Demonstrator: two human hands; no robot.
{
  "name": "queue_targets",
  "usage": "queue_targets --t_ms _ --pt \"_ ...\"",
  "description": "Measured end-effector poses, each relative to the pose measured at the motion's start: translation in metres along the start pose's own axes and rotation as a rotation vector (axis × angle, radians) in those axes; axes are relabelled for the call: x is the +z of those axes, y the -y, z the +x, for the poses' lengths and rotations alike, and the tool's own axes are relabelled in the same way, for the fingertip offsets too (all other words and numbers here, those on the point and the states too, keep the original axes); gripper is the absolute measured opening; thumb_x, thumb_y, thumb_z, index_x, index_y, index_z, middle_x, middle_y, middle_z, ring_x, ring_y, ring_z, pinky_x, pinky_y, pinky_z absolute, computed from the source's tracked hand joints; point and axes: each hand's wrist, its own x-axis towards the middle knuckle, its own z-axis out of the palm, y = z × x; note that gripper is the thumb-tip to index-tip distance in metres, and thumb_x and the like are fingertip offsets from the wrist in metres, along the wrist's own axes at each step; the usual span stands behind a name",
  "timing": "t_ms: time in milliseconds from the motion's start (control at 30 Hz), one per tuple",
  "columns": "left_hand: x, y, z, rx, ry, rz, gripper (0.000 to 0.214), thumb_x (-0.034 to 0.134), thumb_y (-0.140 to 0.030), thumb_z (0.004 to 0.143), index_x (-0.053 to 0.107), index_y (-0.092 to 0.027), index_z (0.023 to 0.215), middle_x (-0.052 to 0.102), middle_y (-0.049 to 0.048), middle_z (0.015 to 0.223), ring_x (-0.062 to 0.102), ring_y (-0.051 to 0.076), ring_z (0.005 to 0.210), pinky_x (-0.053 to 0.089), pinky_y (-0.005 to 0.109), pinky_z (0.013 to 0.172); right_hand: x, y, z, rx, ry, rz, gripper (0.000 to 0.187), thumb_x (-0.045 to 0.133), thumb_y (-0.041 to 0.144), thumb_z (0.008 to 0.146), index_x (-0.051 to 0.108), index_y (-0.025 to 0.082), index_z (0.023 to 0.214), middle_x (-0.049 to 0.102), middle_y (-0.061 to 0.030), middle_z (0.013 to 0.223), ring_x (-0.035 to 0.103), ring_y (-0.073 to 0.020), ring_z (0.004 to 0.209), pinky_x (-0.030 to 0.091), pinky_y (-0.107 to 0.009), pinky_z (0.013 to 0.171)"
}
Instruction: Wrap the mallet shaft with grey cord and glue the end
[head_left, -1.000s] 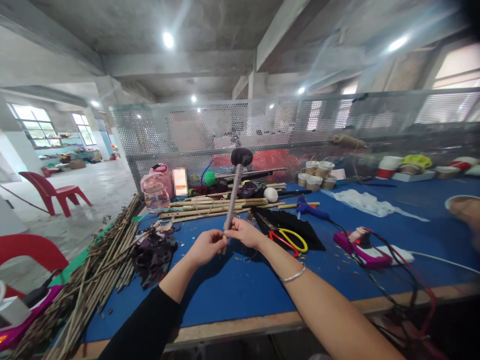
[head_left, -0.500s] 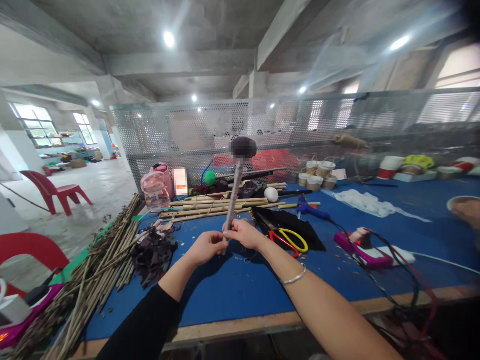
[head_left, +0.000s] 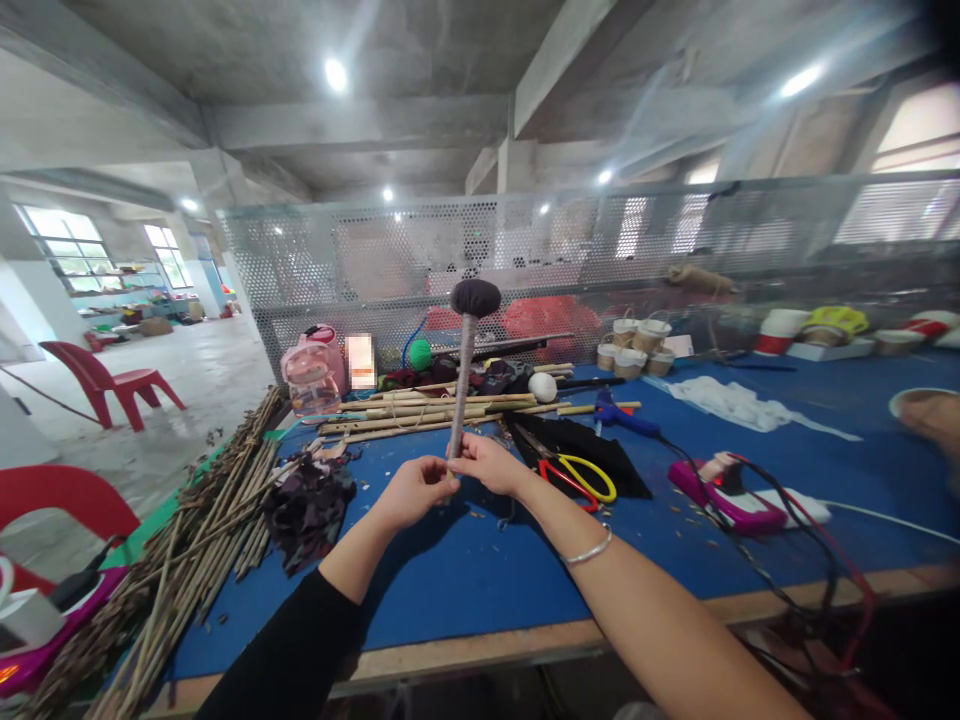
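Note:
A stick wrapped in grey strip stands nearly upright, topped by a dark, rounded, cloth-like head; it looks like a padded mallet. Around its lower end my left hand is closed, thumb and fingers pinching the tip. Just above, on the right side, my right hand also pinches the stick with closed fingers. To the right of my right hand lie scissors with one red and one yellow handle, partly on black cloth. Crumpled dark cloth lies left of my left hand.
Dry stalks pile along the left edge. Light sticks, a white ball and a green ball lie behind my hands. A blue glue gun and a purple power strip with cables sit right. A perforated metal screen stands behind.
The dark head has swung slightly left, and the wrapped stick now stands more upright. Both hands keep their hold at its lower end.

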Motion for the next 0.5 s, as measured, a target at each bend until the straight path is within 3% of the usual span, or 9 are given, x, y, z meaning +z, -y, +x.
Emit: queue_targets --t_ms 67,133,367,433,500 --pt "0.001 0.003 0.0011 -0.007 -0.12 0.094 0.032 0.075 -0.034 0.057 0.057 -0.013 0.074 0.053 -0.0015 0.06 0.044 0.009 0.052 0.033 0.024 0.053 0.0022 -0.0007 0.0009 0.013 -0.017 -0.021 0.023 0.068 0.027 0.068 0.051 0.017 0.08 0.055 0.003 0.071 0.053 -0.0124 0.07 0.043 -0.028 0.071" --pt "0.0008 0.0039 0.002 -0.019 -0.155 0.12 0.033 0.077 -0.034 0.055 0.057 -0.013 0.07 0.053 -0.0014 0.058 0.044 0.009 0.052 0.033 0.025 0.053 0.0024 0.0003 0.0006 0.009 -0.033 -0.033 0.023 0.068 0.027 0.068 0.052 0.017 0.081 0.055 0.0027 0.071 0.053 -0.0125 0.07 0.043 -0.028 0.071" --pt "0.0001 -0.0041 -0.0012 0.026 0.141 -0.091 0.03 0.064 -0.041 0.07 0.059 -0.011 0.072 0.052 0.0008 0.061 0.04 0.008 0.052 0.031 0.024 0.053 -0.0021 0.0042 -0.0027 -0.012 0.063 0.023 0.029 0.069 0.035 0.069 0.05 0.017 0.082 0.058 0.0019 0.068 0.056 -0.0132 0.065 0.045 -0.03 0.069" --pt "0.0015 -0.0033 -0.0017 0.04 0.08 -0.026 0.027 0.065 -0.038 0.069 0.059 -0.012 0.075 0.052 0.0006 0.063 0.041 0.008 0.054 0.031 0.024 0.054 -0.0002 0.0022 -0.0019 -0.004 0.031 -0.006 0.028 0.068 0.035 0.069 0.05 0.017 0.081 0.058 0.0016 0.066 0.056 -0.0138 0.065 0.045 -0.029 0.067" --pt "0.0024 -0.0014 -0.0012 0.041 -0.06 0.113 0.025 0.069 -0.033 0.064 0.059 -0.013 0.074 0.051 -0.0009 0.062 0.041 0.009 0.055 0.031 0.024 0.054 0.002 0.0006 -0.0006 -0.004 -0.025 -0.061 0.026 0.068 0.032 0.068 0.051 0.018 0.08 0.058 0.0012 0.069 0.056 -0.0143 0.068 0.044 -0.029 0.068"
